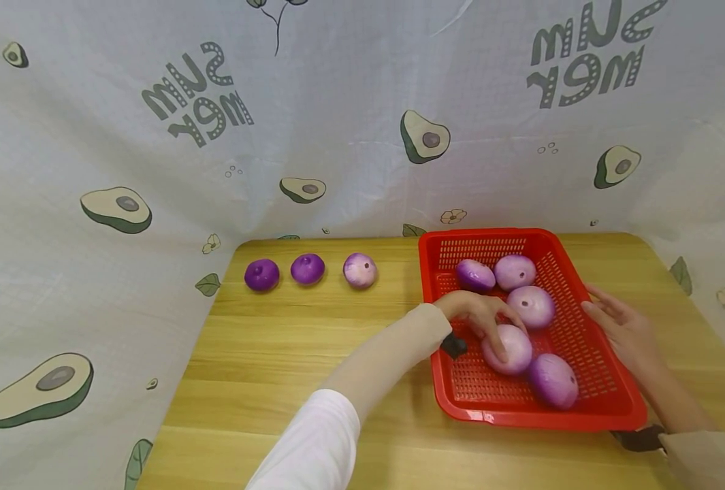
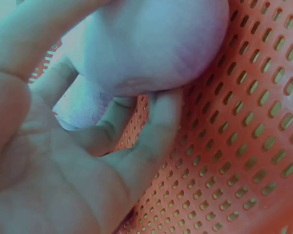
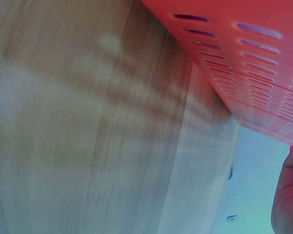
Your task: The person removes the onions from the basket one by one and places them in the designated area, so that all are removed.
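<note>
In the head view my left hand (image 1: 481, 316) reaches into the red plastic basket (image 1: 607, 406) and grips a pale purple onion (image 1: 512, 354). Its thumb and fingers are spread round the onion; the left wrist view shows curled fingers (image 2: 161, 117) against the underside of the same onion (image 2: 156, 44). Just in front lies a darker onion (image 1: 554, 382), and behind the held one sits a pale onion (image 1: 530, 306). My right hand (image 1: 628, 333) rests at the basket's right rim, its fingers fairly straight. In the right wrist view one digit (image 3: 289, 195) shows beside the red wall.
Three purple onions, the leftmost dark (image 1: 261, 275), stand in a row at the back left of the wooden table (image 1: 264, 381). Two more onions, one of them deep purple (image 1: 475, 275), lie at the basket's far end. An avocado-print sheet (image 1: 337, 136) hangs behind the table.
</note>
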Available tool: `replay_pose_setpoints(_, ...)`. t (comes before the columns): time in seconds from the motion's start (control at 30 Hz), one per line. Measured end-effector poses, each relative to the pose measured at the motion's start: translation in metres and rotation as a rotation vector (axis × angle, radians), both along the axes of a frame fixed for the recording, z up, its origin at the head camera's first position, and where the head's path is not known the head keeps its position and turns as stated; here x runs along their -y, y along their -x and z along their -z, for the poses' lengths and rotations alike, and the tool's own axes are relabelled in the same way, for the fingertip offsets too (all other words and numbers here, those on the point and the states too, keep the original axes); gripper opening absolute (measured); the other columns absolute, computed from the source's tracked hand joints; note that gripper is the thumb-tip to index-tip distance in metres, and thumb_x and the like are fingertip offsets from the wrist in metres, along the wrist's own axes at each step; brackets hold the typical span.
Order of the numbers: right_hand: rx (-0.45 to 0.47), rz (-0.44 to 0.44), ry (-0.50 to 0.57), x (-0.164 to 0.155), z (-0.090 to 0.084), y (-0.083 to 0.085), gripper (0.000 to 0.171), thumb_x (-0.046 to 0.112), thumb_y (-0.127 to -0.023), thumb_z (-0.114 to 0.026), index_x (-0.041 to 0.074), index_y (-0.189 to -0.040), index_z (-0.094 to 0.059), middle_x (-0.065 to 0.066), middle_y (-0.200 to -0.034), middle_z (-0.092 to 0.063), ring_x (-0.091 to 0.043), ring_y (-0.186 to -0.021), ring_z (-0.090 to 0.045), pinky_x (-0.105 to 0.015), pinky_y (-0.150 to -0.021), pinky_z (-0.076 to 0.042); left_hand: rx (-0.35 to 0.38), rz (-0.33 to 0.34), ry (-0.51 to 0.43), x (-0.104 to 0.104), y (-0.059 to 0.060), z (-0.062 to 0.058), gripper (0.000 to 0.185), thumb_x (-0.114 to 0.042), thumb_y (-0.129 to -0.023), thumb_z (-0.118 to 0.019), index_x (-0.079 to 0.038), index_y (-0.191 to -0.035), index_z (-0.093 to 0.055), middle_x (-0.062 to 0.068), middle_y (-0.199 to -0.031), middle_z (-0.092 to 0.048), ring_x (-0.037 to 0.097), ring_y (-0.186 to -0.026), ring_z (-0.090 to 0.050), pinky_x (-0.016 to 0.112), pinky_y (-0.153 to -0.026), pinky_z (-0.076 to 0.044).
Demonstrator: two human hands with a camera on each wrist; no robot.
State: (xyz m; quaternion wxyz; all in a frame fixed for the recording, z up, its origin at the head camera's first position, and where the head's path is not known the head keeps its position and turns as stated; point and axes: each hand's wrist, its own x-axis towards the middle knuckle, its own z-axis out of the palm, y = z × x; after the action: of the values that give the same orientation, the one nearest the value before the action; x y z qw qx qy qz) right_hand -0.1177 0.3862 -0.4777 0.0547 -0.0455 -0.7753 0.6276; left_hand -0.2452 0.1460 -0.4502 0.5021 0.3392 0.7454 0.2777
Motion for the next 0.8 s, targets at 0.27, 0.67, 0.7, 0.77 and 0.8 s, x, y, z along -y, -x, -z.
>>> replay_pose_setpoints(0.27,0.009,-0.003,0.008,0.0,-0.001,-0.001,0.05,0.013,-0.102,-0.057,0.027,-0.149,-0.048,0.016,-0.096,-0.066,-0.008,-0.072,-0.071,-0.029,-0.056,-0.058,0.04,-0.034,-0.04,0.001,0.001,-0.006,0.059,-0.003,-0.074,-0.087,-0.017,-0.128,-0.066,-0.005,-0.114,-0.052,0.01,-0.097,-0.055,0.016,-0.077,-0.05)
replay_pose_setpoints(0.67,0.02,0.011,-0.017,0.0,-0.002,0.0,0.049,0.013,-0.103,-0.057,0.03,-0.148,-0.049,0.019,-0.096,-0.066,-0.007,-0.072,-0.07,-0.028,-0.056,-0.058,-0.149,0.046,-0.053,0.005,0.009,-0.026,0.069,-0.016,-0.076,-0.088,-0.022,-0.138,-0.06,-0.007,-0.125,-0.052,0.006,-0.108,-0.05,0.012,-0.084,-0.043)
replay_pose_setpoints(0.7,0.022,0.015,-0.046,0.001,-0.002,0.0,0.049,0.014,-0.103,-0.057,0.031,-0.148,-0.049,0.02,-0.095,-0.066,-0.006,-0.072,-0.07,-0.027,-0.056,-0.058,-0.157,0.05,-0.064,0.006,0.01,-0.028,0.068,-0.016,-0.076,-0.088,-0.022,-0.138,-0.06,-0.007,-0.126,-0.052,0.006,-0.109,-0.05,0.012,-0.085,-0.043)
replay_pose_setpoints(0.77,0.026,0.022,-0.086,0.001,-0.003,0.0,0.05,0.015,-0.103,-0.058,0.031,-0.149,-0.048,0.022,-0.095,-0.065,-0.006,-0.071,-0.069,-0.027,-0.056,-0.058,-0.162,0.054,-0.096,0.009,0.011,-0.031,0.067,-0.016,-0.077,-0.088,-0.021,-0.137,-0.061,-0.006,-0.127,-0.052,0.008,-0.11,-0.05,0.013,-0.086,-0.043)
replay_pose_setpoints(0.8,0.026,0.022,-0.089,0.001,-0.003,0.0,0.05,0.016,-0.103,-0.058,0.03,-0.149,-0.048,0.022,-0.094,-0.065,-0.006,-0.071,-0.069,-0.027,-0.056,-0.058,-0.166,0.057,-0.112,0.011,0.012,-0.033,0.066,-0.016,-0.077,-0.087,-0.021,-0.137,-0.061,-0.006,-0.127,-0.053,0.008,-0.11,-0.051,0.013,-0.086,-0.043)
